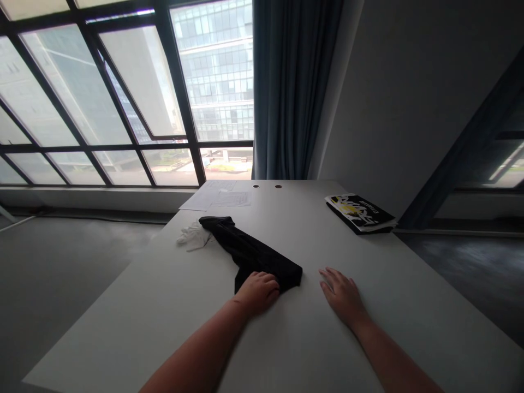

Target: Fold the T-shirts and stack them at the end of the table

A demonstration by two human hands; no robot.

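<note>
A black garment, long and loosely folded, lies slantwise across the white table; I cannot tell exactly what kind it is. My left hand is at its near edge, the fingers bent and pressed together on the fabric. The fingertips are partly hidden against the cloth. To the right of the garment, apart from it, my right hand hovers at or just over the tabletop. Its fingers are spread a little and hold nothing. Crumpled white cloth or plastic lies by the garment's far left end.
The white table stretches away toward a window and a dark curtain. Paper sheets lie at its far left. A black printed packet or bag sits near the right edge. Two round cable holes are at the back.
</note>
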